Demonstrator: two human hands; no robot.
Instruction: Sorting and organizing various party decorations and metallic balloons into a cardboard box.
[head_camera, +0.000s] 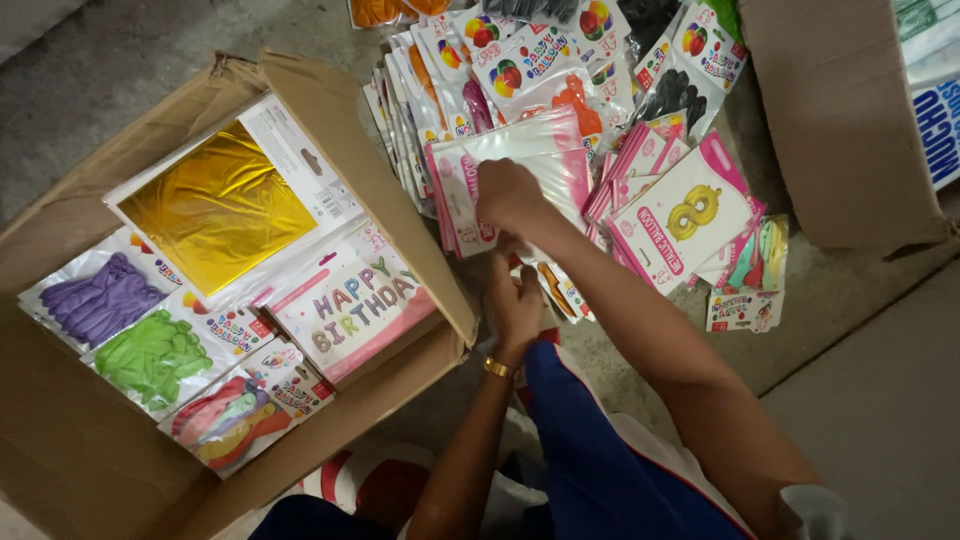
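Two hands meet over a stack of flat pink-edged balloon packets (520, 160) lying on the concrete floor (880, 400), just right of an open cardboard box (390, 190). The packets are clear plastic sleeves with pink borders, glossy, fanned slightly so that several edges show at the left side. The right hand (510, 195) lies on top of the stack, fingers curled down over the topmost sleeve and pinching it. The left hand (515, 300), with a gold bracelet (497, 368) at the wrist, sits just below, closed on the lower edge of the same packets.

Room is tight: the box's raised flap stands just beside the stack on the left, more balloon packets (520, 50) crowd behind it, and a packet with a gold figure-eight foil balloon (685, 215) overlaps the pile on the right. A second cardboard box (840, 120) closes the far right. Bare floor opens only toward the lower right.

Inside the open box lie a gold foil sheet packet (215, 205), a birthday letter-balloon packet (355, 300), and bags of purple (100, 295) and green balloons (150, 355).
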